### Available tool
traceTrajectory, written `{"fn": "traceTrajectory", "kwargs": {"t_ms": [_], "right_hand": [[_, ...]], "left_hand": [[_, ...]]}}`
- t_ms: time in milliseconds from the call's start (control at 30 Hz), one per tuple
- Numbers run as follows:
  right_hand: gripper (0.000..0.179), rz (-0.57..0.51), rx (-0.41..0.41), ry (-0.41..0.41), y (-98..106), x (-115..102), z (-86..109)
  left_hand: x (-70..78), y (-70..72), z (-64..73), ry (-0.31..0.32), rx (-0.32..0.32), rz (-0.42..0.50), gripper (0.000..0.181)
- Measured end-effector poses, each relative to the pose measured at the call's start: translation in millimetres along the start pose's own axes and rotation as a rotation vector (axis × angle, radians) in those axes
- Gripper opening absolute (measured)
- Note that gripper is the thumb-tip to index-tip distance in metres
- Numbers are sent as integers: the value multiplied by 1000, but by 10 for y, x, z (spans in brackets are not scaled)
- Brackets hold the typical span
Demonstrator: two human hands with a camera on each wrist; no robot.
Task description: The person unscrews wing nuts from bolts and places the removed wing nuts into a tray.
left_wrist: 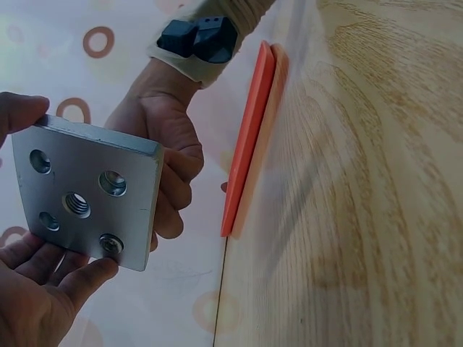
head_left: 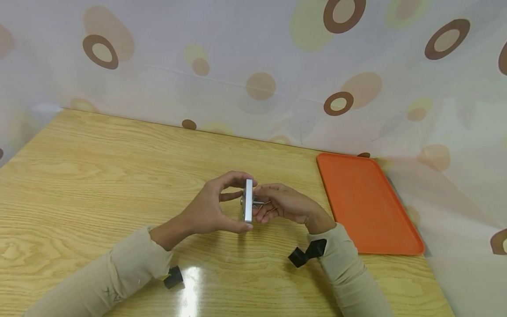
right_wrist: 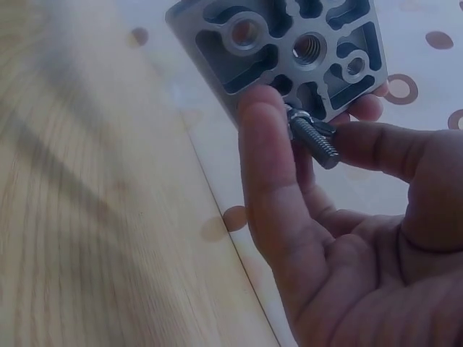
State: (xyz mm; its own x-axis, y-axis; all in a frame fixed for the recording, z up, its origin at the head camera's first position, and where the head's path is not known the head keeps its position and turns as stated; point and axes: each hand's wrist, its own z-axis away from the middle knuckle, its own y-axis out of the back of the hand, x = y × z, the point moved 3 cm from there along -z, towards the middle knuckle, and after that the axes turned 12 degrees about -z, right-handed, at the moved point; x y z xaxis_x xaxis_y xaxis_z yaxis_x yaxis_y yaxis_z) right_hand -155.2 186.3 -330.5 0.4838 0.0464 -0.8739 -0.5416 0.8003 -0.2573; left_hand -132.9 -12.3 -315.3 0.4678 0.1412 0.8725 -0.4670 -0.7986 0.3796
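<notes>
A square silver metal plate stands on edge in the air above the table, held at its edges by my left hand. Its flat face in the left wrist view has several holes, and a bolt head sits in one corner hole, beside a left fingertip. The ribbed back shows in the right wrist view, where the threaded bolt shank sticks out. Thumb and index finger of my right hand pinch a small metal nut on that shank, close to the plate. The fingers partly hide the nut, so its exact shape cannot be told.
An orange tray lies on the wooden table to the right, near the table's edge. Behind and to the right hangs a pale curtain with brown and yellow circles. Both wrists wear black devices over beige sleeves.
</notes>
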Motion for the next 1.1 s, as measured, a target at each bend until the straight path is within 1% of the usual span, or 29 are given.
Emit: {"fn": "traceTrajectory", "kwargs": {"t_ms": [167,300,500,567,900,1000,1100], "right_hand": [[21,95,34,42,5,-10,-3],[18,146,35,85,-2,-28,7],[12,177,23,111,11,-28,16],[12,184,22,113,17,-23,15],[25,190,15,123,11,-24,16],[21,196,22,127,20,-25,16],[17,177,45,127,36,-25,17]], "left_hand": [[0,5,1,0,1,2,78],[-1,5,-2,-1,2,1,78],[4,5,-1,-1,3,5,77],[3,4,1,0,2,5,77],[-1,7,9,-3,2,-3,78],[-7,8,7,-6,3,-3,78],[-2,6,5,-8,3,-2,78]]}}
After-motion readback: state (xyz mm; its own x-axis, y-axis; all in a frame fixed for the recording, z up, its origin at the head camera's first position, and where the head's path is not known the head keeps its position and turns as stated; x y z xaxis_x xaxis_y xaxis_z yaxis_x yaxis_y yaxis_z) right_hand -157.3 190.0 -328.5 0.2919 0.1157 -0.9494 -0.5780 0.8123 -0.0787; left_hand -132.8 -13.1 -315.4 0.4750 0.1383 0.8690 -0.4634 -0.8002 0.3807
